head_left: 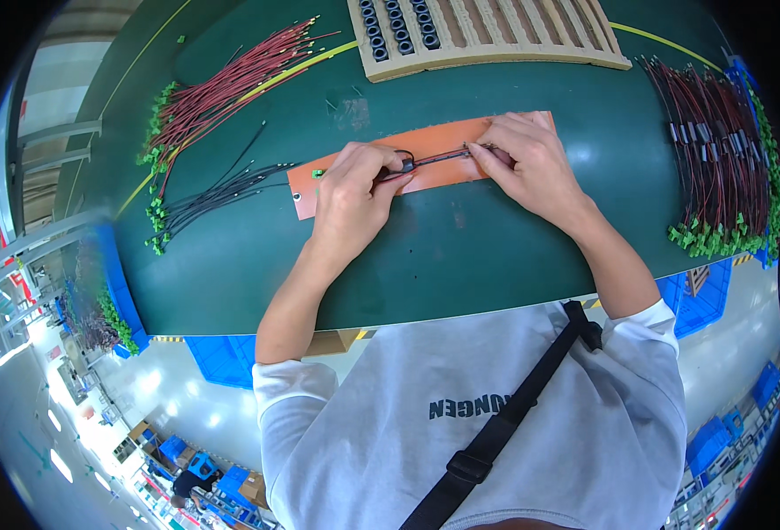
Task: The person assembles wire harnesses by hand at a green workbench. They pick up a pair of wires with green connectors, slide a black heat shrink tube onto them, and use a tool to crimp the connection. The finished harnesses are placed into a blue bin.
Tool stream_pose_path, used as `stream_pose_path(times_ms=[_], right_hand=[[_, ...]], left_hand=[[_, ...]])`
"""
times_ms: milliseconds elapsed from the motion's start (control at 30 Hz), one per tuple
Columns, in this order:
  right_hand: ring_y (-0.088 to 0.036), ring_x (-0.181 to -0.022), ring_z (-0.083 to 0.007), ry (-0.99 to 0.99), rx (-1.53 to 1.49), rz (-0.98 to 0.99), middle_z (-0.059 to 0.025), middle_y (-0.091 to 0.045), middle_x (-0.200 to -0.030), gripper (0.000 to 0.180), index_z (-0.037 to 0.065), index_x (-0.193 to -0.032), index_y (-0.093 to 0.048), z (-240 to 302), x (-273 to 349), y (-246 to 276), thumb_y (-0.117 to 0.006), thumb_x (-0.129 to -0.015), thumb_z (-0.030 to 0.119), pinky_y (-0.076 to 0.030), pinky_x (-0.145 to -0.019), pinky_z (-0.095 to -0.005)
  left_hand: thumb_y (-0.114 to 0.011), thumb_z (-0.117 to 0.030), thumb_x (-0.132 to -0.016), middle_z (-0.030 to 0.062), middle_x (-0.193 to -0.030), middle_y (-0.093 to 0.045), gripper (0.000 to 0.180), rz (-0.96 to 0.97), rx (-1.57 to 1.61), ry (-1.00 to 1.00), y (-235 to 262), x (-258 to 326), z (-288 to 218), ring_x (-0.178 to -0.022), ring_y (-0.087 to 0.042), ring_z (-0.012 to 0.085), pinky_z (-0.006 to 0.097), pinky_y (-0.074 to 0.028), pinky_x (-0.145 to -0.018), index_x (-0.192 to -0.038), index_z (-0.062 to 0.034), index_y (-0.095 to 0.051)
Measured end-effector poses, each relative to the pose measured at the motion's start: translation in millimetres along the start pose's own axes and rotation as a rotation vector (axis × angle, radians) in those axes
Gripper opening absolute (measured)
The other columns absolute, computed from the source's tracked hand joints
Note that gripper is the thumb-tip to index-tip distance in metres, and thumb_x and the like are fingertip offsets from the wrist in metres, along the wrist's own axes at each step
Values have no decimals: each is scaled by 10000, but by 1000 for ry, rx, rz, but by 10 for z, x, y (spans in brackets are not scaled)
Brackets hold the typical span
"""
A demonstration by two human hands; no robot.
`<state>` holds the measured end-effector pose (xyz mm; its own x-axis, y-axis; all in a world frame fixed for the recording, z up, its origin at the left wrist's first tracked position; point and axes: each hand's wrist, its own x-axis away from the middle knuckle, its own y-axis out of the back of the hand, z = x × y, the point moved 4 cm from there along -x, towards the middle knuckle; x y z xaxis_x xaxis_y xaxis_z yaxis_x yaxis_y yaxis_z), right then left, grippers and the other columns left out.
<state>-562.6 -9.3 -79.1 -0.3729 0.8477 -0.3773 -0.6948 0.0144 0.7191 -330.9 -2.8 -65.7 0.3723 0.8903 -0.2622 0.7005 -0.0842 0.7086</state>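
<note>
An orange board (450, 170) lies on the green table in front of me, with both my hands over it. Between them runs a short stretch of red and black wire (443, 157). My left hand (347, 190) pinches a small black ring (407, 162) through which the wires seem to pass. With thumb and forefinger, my right hand (531, 163) grips the wires farther along to the right; its other fingers are curled. A small green connector (317, 174) shows at the board's left end, beside my left hand. My fingers partly cover the ring and wire ends.
A cardboard tray (504, 64) with slots, partly filled with black rings, sits at the far side. Red wires (231, 84) and black wires (222, 190) with green connectors lie left. Bundled wires (716, 141) with pale tags lie right. Blue bins (222, 358) stand below the near edge.
</note>
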Motion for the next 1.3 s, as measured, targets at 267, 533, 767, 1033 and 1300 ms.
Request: stream_pose_path(times_ms=[267, 533, 767, 1033, 1300], right_hand=[[-568, -716, -240, -60, -22, 21, -57, -601, -743, 127, 36, -842, -653, -146, 45, 110, -697, -909, 134, -404, -738, -369], [-539, -758, -243, -94, 6, -22, -56, -582, -773, 124, 37, -867, -667, -299, 108, 280, -700, -915, 147, -405, -742, -364], [-499, -717, -229, -131, -41, -84, -57, -548, -740, 163, 44, -816, -623, -399, 158, 229, -688, -929, 142, -386, -764, -367], [-445, -675, -179, -251, -161, -97, -20, -480, -684, 180, 44, -813, -647, -423, 254, 300, -687, -944, 160, -370, -789, -332], [-432, -658, -180, -219, -197, -109, -19, -477, -670, 192, 44, -796, -647, -441, 253, 284, -683, -944, 161, -365, -769, -333]], left_hand=[[-780, 59, -824, 106, -1002, -720, 204, 55, 99, 65, -175, -149, -36, -906, -746, 199, 298, -636, -797, -971, 9, -648], [-756, 91, -827, 131, -1015, -708, 266, 4, 204, -4, -421, -245, -146, -912, -742, 214, 303, -643, -795, -1030, 9, -606], [-765, 109, -800, 145, -1035, -694, 299, -35, 261, -63, -478, -249, -106, -936, -733, 248, 318, -650, -785, -1015, 5, -585], [-781, -2, -847, 123, -1082, -713, 313, 193, 297, 18, -358, -431, -177, -984, -708, 207, 343, -593, -868, -1136, -2, -659], [-663, -183, -985, 90, -927, -752, 231, 709, 310, 34, -642, -1014, -313, -823, -684, 180, 320, -530, -740, -1096, 4, -740]])
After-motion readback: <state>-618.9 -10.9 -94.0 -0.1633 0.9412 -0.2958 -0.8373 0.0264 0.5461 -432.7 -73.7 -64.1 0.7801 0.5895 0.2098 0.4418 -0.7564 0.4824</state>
